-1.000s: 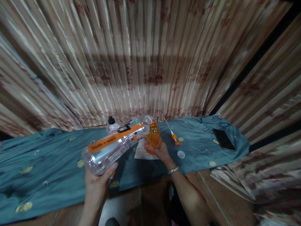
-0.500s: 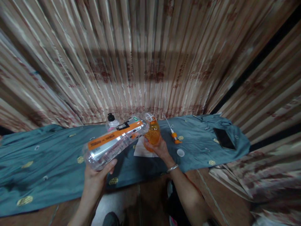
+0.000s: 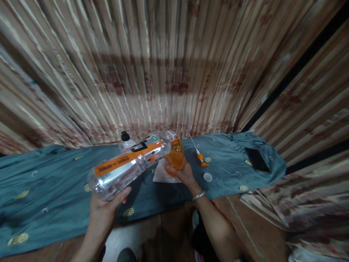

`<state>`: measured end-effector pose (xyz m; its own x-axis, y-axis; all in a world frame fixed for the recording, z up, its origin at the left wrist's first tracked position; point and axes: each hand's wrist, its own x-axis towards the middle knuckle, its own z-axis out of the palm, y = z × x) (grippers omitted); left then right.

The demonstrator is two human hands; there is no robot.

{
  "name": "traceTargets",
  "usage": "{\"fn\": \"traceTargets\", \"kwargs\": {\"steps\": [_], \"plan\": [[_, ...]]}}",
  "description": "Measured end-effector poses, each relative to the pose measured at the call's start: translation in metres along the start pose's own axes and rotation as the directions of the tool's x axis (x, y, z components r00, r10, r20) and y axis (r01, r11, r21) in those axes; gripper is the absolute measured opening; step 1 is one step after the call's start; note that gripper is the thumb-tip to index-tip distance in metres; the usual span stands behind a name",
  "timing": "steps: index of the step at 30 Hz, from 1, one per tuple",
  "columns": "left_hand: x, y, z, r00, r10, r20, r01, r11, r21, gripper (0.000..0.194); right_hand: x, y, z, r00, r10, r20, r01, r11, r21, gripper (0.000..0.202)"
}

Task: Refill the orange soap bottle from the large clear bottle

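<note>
My left hand (image 3: 106, 205) is closed around the base of a large clear plastic bottle (image 3: 131, 163) with an orange and silver label. The bottle lies tilted, its mouth at the rim of an orange translucent bottle (image 3: 176, 153). Whether liquid is flowing between them I cannot tell. My right hand (image 3: 184, 173) wraps round the lower part of the orange bottle and holds it upright above a white paper sheet (image 3: 160, 176). To the right lie a pump head with a long tube (image 3: 200, 157) and a round white cap (image 3: 207, 177).
A teal patterned cloth (image 3: 65, 189) covers the long surface. Behind the clear bottle stands a bottle with a black pump top (image 3: 125, 136). A black phone (image 3: 257, 160) lies at the right. Pleated curtains (image 3: 163, 72) hang close behind.
The clear bottle's base has shifted slightly left and down with my left hand, its mouth staying at the orange bottle's rim. The whole view has shifted a little. Both grips are unchanged.
</note>
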<state>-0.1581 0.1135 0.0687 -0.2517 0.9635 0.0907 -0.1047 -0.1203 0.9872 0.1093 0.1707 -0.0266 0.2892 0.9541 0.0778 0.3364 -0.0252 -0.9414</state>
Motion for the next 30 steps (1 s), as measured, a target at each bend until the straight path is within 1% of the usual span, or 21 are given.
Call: {"fn": "traceTargets", "kwargs": {"steps": [3,8,12,16,18,21,26,30], "plan": [[-0.001,0.0,0.0,0.999,-0.006,-0.036,0.006,1.0,0.001,0.052,0.0,-0.002,-0.001,1.0,-0.005,0.004,0.005,1.0,0.005,0.065],[-0.006,-0.004,-0.001,0.998,-0.006,-0.058,0.006,1.0,0.013,0.044,-0.001,0.0,0.0,1.0,0.008,-0.021,-0.008,1.0,-0.011,0.066],[-0.008,-0.01,-0.008,0.998,0.0,-0.066,0.001,1.0,0.007,0.045,-0.001,0.004,0.002,1.0,-0.008,-0.022,0.008,1.0,-0.005,0.069],[-0.006,-0.016,-0.016,0.999,0.005,-0.04,-0.002,0.999,0.054,0.041,-0.001,0.006,0.004,1.0,-0.008,-0.031,0.007,1.0,-0.018,0.071],[-0.005,-0.017,-0.017,0.999,0.006,-0.051,-0.002,0.998,0.066,0.042,-0.001,0.007,0.004,0.999,-0.007,-0.036,0.006,1.0,-0.027,0.073],[-0.006,-0.017,-0.019,0.998,0.007,-0.066,-0.003,0.998,0.057,0.047,-0.002,0.008,0.004,0.999,-0.017,-0.035,0.016,0.999,-0.034,0.074],[-0.008,-0.016,-0.024,0.997,0.024,-0.072,-0.015,0.993,0.119,0.042,-0.001,0.011,0.005,0.999,-0.023,-0.044,0.021,0.999,-0.041,0.074],[-0.01,-0.006,-0.018,0.995,-0.017,-0.093,0.032,0.986,0.166,0.044,-0.001,0.012,0.006,0.998,-0.035,-0.057,0.034,0.999,-0.027,0.069]]}}
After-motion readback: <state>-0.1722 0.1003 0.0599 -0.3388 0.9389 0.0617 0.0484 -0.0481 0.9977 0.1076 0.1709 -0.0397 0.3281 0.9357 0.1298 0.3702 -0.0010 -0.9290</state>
